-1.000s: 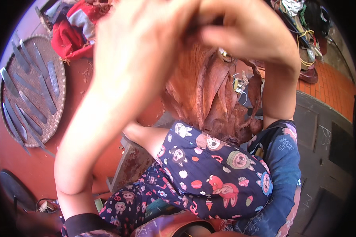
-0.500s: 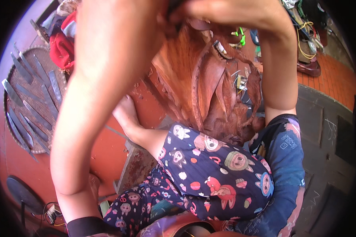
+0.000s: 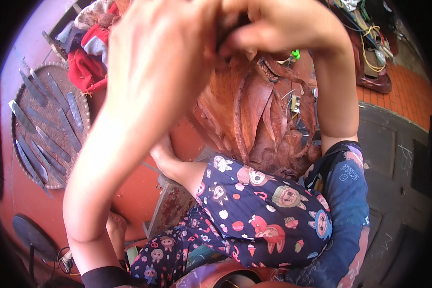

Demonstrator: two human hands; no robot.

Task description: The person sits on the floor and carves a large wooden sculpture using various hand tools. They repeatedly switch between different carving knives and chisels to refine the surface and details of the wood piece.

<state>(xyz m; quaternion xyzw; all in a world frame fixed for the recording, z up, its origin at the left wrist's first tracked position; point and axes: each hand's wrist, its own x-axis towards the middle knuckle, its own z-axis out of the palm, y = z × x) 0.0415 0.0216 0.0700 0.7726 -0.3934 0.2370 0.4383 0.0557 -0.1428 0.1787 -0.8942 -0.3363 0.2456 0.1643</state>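
Observation:
My left hand point(image 3: 165, 36) and my right hand point(image 3: 269, 31) meet at the top of the view, above a reddish-brown wood carving point(image 3: 225, 108). Curled, motion-blurred fingers of the right hand close around something dark between the hands, too shadowed to name. On the left hand mostly the back shows; its fingers bend inward toward the same dark spot and are largely hidden. The carving has smooth grooved panels, twisting root-like strands and rough lumps low down. It stands just beyond my patterned trouser leg point(image 3: 269, 216), its top covered by the hands.
A round woven tray point(image 3: 84, 163) of several chisel-like metal blades lies on the red floor at left. Red cloth point(image 3: 84, 72) is heaped behind it. A dark panel point(image 3: 389, 177) is at right, below tangled cords point(image 3: 369, 53). A black disc on a stand point(image 3: 33, 235) is lower left.
Both hands have come lower and nearer in the view, so more of the left hand's back shows. The view has shifted slightly, and the carving stays in place.

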